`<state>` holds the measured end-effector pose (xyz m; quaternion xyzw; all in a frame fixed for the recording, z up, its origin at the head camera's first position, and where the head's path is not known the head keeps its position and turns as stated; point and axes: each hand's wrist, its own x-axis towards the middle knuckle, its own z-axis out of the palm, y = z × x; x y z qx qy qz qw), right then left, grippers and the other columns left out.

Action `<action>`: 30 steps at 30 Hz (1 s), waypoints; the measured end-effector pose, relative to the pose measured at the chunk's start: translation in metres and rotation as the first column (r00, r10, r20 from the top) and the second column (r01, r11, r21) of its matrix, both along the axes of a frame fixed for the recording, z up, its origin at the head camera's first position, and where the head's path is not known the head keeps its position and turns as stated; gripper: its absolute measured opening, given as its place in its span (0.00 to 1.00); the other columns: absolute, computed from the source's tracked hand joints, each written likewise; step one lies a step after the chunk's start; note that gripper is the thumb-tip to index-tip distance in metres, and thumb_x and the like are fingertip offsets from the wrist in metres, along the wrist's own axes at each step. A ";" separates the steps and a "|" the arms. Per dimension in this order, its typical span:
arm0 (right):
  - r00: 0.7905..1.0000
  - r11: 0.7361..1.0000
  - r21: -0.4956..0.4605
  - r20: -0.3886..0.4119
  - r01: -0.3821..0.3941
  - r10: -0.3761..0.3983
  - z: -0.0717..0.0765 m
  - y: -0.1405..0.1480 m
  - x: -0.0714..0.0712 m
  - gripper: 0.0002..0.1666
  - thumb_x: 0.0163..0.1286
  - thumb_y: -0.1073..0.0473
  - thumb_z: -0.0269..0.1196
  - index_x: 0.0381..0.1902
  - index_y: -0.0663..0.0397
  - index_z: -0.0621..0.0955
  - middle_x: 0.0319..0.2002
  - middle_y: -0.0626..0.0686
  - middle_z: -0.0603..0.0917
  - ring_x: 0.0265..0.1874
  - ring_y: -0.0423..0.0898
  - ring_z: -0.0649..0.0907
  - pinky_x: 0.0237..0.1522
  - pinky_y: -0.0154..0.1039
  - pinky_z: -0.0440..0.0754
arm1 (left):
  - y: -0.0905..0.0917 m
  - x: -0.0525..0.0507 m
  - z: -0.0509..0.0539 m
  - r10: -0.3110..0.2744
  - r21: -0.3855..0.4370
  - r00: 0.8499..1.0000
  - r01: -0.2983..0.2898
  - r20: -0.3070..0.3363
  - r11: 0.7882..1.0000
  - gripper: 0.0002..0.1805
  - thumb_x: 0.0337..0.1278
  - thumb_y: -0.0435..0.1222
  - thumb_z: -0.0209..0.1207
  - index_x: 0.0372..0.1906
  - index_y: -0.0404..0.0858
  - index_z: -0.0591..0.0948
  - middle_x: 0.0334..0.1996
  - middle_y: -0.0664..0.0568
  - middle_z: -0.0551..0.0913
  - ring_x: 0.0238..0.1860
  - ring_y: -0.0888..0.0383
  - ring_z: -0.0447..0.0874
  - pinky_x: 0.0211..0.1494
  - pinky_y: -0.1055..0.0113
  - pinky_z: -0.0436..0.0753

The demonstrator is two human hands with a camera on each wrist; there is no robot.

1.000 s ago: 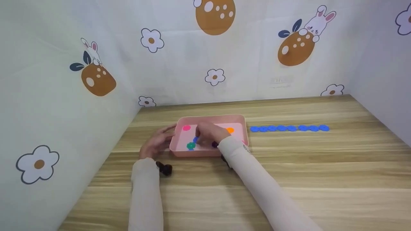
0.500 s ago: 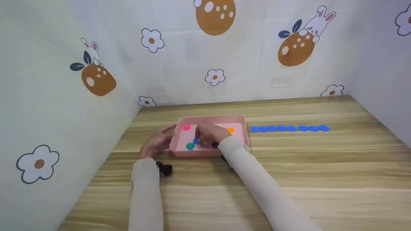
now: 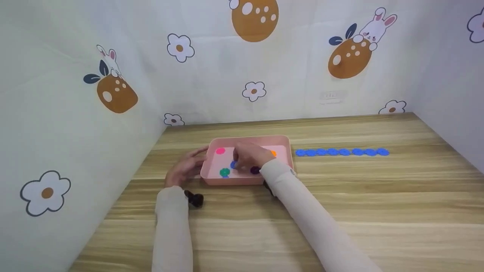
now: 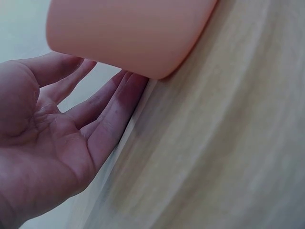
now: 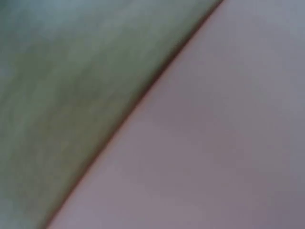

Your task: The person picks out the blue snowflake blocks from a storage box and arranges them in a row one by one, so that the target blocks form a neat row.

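Note:
A pink tray stands on the table. My left hand lies against its left end. In the left wrist view the fingers stretch out along the tray wall, the thumb near its rim. My right hand is inside the tray, fingers curled and pointing down, pinching a blue flower-shaped disc at the fingertips. Around it lie a green disc, a pink disc, a dark purple disc and a partly covered orange disc. The right wrist view shows only blurred tray and table.
A row of several blue flower-shaped discs runs rightward from the tray's right side. Another blue piece peeks out under the green disc. Patterned cloth walls close off the back and sides of the wooden table.
The right hand and the blue disc at its fingertips have shifted slightly right inside the tray. More of the orange disc is covered. The left hand stays at the tray's end.

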<state>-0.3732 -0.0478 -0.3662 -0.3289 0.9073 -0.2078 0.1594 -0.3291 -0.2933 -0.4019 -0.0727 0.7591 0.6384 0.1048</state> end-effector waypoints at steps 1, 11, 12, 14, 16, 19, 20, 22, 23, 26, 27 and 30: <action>1.000 1.000 -0.006 0.000 -0.001 0.001 0.001 0.002 -0.001 0.16 0.66 0.53 0.70 0.50 0.51 0.86 0.44 0.51 0.87 0.37 0.48 0.84 0.41 0.40 0.84 | 0.000 0.000 0.000 0.001 0.002 1.000 -0.001 -0.001 1.000 0.29 0.73 0.39 0.53 0.76 0.52 0.65 0.67 0.43 0.78 0.63 0.51 0.80 0.67 0.54 0.79; 1.000 0.998 -0.059 -0.008 0.004 -0.004 0.018 0.028 -0.015 0.15 0.64 0.55 0.71 0.47 0.53 0.85 0.43 0.51 0.86 0.41 0.47 0.80 0.46 0.40 0.80 | 0.001 0.001 0.000 0.008 0.044 1.000 -0.008 0.008 0.999 0.30 0.73 0.37 0.53 0.76 0.51 0.64 0.66 0.43 0.78 0.58 0.53 0.82 0.65 0.56 0.80; 1.000 0.998 -0.055 -0.014 0.009 -0.009 0.020 0.032 -0.017 0.15 0.65 0.55 0.70 0.47 0.53 0.85 0.43 0.51 0.86 0.41 0.47 0.80 0.47 0.41 0.80 | 0.001 0.001 0.000 0.008 0.039 1.000 -0.008 0.007 0.999 0.30 0.73 0.37 0.52 0.76 0.51 0.64 0.66 0.43 0.78 0.59 0.53 0.82 0.65 0.56 0.80; 0.999 0.998 -0.048 -0.019 0.037 -0.038 0.023 0.041 -0.022 0.17 0.65 0.53 0.70 0.49 0.53 0.84 0.44 0.51 0.86 0.42 0.48 0.79 0.49 0.41 0.81 | 0.001 0.000 0.000 0.006 0.027 1.000 -0.006 0.004 1.000 0.29 0.74 0.38 0.52 0.76 0.52 0.64 0.67 0.44 0.78 0.61 0.52 0.81 0.66 0.55 0.79; 0.997 0.997 -0.048 -0.024 0.066 -0.067 0.026 0.052 -0.026 0.18 0.65 0.52 0.70 0.50 0.54 0.83 0.45 0.52 0.85 0.43 0.49 0.80 0.51 0.43 0.82 | 0.002 0.000 -0.001 0.008 0.009 1.000 -0.008 0.002 1.000 0.29 0.73 0.39 0.53 0.76 0.53 0.65 0.67 0.45 0.77 0.62 0.51 0.80 0.66 0.54 0.79; 0.996 0.994 -0.065 -0.028 0.088 -0.090 0.028 0.072 -0.033 0.18 0.65 0.53 0.70 0.49 0.55 0.83 0.46 0.55 0.85 0.43 0.51 0.81 0.53 0.45 0.83 | 0.004 0.001 -0.003 0.012 -0.012 1.000 -0.012 0.004 1.000 0.28 0.74 0.39 0.53 0.75 0.54 0.66 0.67 0.45 0.77 0.64 0.50 0.79 0.67 0.54 0.78; 0.995 0.994 -0.067 -0.046 0.087 -0.090 0.029 0.079 -0.036 0.18 0.65 0.53 0.70 0.48 0.56 0.84 0.46 0.55 0.86 0.43 0.52 0.81 0.53 0.45 0.83 | 0.004 0.001 -0.003 0.015 -0.015 1.000 -0.014 0.005 1.000 0.28 0.74 0.40 0.53 0.75 0.54 0.66 0.68 0.45 0.77 0.64 0.50 0.79 0.67 0.54 0.78; 0.993 0.993 -0.072 -0.076 0.089 -0.094 0.031 0.092 -0.040 0.17 0.65 0.53 0.69 0.47 0.57 0.85 0.45 0.56 0.86 0.43 0.52 0.80 0.53 0.45 0.83 | 0.004 0.001 -0.003 0.019 -0.023 1.000 -0.018 0.010 1.000 0.28 0.74 0.40 0.52 0.75 0.55 0.66 0.67 0.46 0.77 0.64 0.50 0.78 0.67 0.54 0.78; 0.992 0.993 -0.076 -0.088 0.085 -0.092 0.032 0.099 -0.042 0.17 0.65 0.53 0.69 0.46 0.58 0.85 0.44 0.57 0.85 0.42 0.52 0.80 0.52 0.45 0.83 | 0.005 0.001 -0.002 0.020 -0.022 1.000 -0.020 0.010 1.000 0.28 0.74 0.39 0.52 0.75 0.54 0.66 0.67 0.45 0.77 0.64 0.50 0.78 0.67 0.54 0.78; 0.987 0.992 -0.082 -0.127 0.092 -0.102 0.037 0.121 -0.047 0.17 0.64 0.53 0.69 0.44 0.59 0.85 0.42 0.57 0.85 0.41 0.51 0.79 0.49 0.45 0.82 | 0.004 0.001 0.000 0.029 -0.015 1.000 -0.029 0.009 0.999 0.28 0.74 0.39 0.52 0.75 0.54 0.67 0.67 0.45 0.77 0.64 0.50 0.78 0.68 0.54 0.77; 0.985 0.992 -0.083 -0.132 0.096 -0.107 0.038 0.129 -0.049 0.16 0.64 0.53 0.69 0.44 0.59 0.85 0.41 0.57 0.84 0.40 0.51 0.79 0.49 0.45 0.82 | 0.004 0.001 0.000 0.032 -0.012 0.999 -0.032 0.009 0.999 0.28 0.74 0.39 0.52 0.75 0.54 0.67 0.68 0.45 0.77 0.64 0.50 0.78 0.68 0.54 0.77; 0.980 0.991 -0.078 -0.157 0.113 -0.124 0.039 0.155 -0.053 0.16 0.63 0.53 0.69 0.43 0.59 0.85 0.40 0.57 0.84 0.39 0.51 0.79 0.47 0.45 0.81 | 0.002 0.002 -0.001 0.047 -0.003 0.999 -0.047 0.019 0.999 0.28 0.73 0.39 0.53 0.75 0.54 0.67 0.68 0.45 0.77 0.64 0.50 0.78 0.68 0.53 0.77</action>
